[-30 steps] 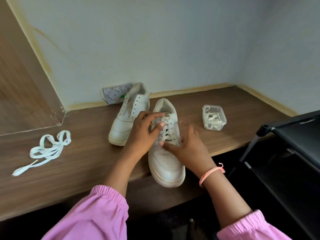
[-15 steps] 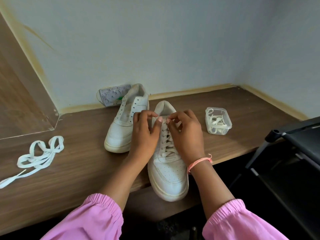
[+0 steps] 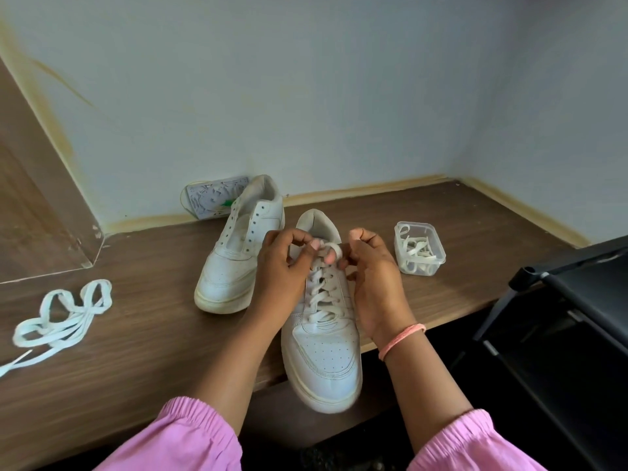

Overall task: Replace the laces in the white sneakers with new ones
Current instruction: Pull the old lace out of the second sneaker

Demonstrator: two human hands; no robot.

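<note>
On the desk (image 3: 142, 341), one sneaker (image 3: 238, 263) sits unlaced; both hands' fingers (image 3: 316, 246) pinch the near sneaker's (image 3: 323, 362) lace (image 3: 328, 248), apparently at the knot.

Brown wood-grain shelf (image 3: 136, 351) runs across the middle of the frame, front edge toward the bottom, pale wall behind. Laced white sneaker (image 3: 323, 351) lies at centre, toe hanging over the front edge. Unlaced white sneaker (image 3: 234, 263) sits just left of it, heel toward the wall. Small patterned box (image 3: 210, 200) stands behind that sneaker, against the wall. Loose white lace (image 3: 64, 317) lies in loops at far left. Clear plastic container (image 3: 419, 248) with bundled laces inside sits right of centre, near the laced sneaker.
</note>
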